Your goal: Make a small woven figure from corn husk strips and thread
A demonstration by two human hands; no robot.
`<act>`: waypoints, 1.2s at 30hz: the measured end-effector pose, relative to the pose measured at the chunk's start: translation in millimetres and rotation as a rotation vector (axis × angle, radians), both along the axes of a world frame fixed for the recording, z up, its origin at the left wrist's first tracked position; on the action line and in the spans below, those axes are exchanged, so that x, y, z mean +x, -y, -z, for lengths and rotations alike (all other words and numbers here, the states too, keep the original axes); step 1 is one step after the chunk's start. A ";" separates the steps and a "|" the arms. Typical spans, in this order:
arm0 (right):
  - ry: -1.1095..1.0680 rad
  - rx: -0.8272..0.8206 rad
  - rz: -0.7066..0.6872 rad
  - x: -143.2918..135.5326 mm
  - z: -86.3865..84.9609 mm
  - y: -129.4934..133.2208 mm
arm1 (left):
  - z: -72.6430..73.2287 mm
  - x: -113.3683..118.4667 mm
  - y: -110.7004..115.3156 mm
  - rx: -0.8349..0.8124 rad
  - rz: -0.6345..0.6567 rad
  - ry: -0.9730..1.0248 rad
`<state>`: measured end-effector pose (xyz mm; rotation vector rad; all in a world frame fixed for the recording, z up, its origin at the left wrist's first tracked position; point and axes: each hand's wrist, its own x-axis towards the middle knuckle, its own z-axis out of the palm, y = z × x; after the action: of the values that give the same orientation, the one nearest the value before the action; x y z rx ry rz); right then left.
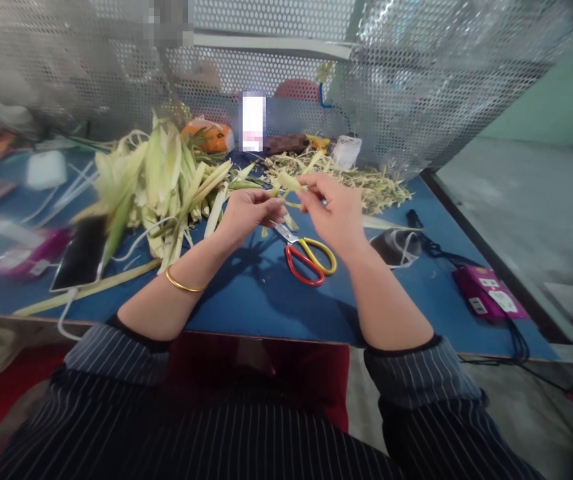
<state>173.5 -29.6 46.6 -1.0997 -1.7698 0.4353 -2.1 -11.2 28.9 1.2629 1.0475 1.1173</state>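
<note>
Pale green strips of corn husk pass between my two hands above the middle of the blue table. My left hand is closed, its thumb and fingers pinching one part of a strip. Opposite it, my right hand pinches another part with bent fingers. Just below the hands lie scissors with one red and one yellow handle loop, their blade tips partly hidden by my left hand. A big heap of corn husks rests to the left, and thinner husk scraps spread behind my right hand.
On the left a phone lies with a white cable plugged in. At the back stand a lit screen and an orange packet. To the right are a dark face mask, a purple box and black cables. Perforated mesh closes the far side.
</note>
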 end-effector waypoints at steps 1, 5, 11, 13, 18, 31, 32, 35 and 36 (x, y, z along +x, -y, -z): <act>0.026 0.002 0.004 -0.5 0.0 1.0 | 0.5 -0.3 -0.7 0.000 -0.011 0.012; 0.058 0.028 0.048 -3.2 3.1 -0.2 | 0.7 -0.6 -0.6 0.024 -0.021 0.029; 0.010 -0.054 0.107 -4.6 9.0 -5.5 | 0.4 0.2 1.6 0.034 -0.017 0.019; -0.029 -0.084 0.070 -4.4 10.4 -7.1 | 1.5 0.4 1.5 0.038 -0.016 0.010; -0.094 -0.119 0.019 -4.5 14.0 -9.4 | 1.1 1.8 3.3 0.048 -0.016 0.007; -0.125 -0.032 0.039 -10.8 19.1 -10.2 | -0.8 4.6 5.7 0.024 -0.024 -0.013; -0.188 -0.071 0.026 -11.7 19.9 -11.0 | -0.6 4.5 5.6 0.027 -0.027 -0.010; -0.277 -0.117 0.010 -13.6 22.4 -13.3 | -0.8 4.9 6.2 0.027 -0.016 -0.002; -0.280 -0.117 0.011 -14.0 23.1 -13.9 | -1.2 5.2 6.8 0.022 -0.008 -0.003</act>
<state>159.5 -15.8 23.5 -1.0722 -1.5074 0.6601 3.1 -18.0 30.1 1.2794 1.0458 1.1361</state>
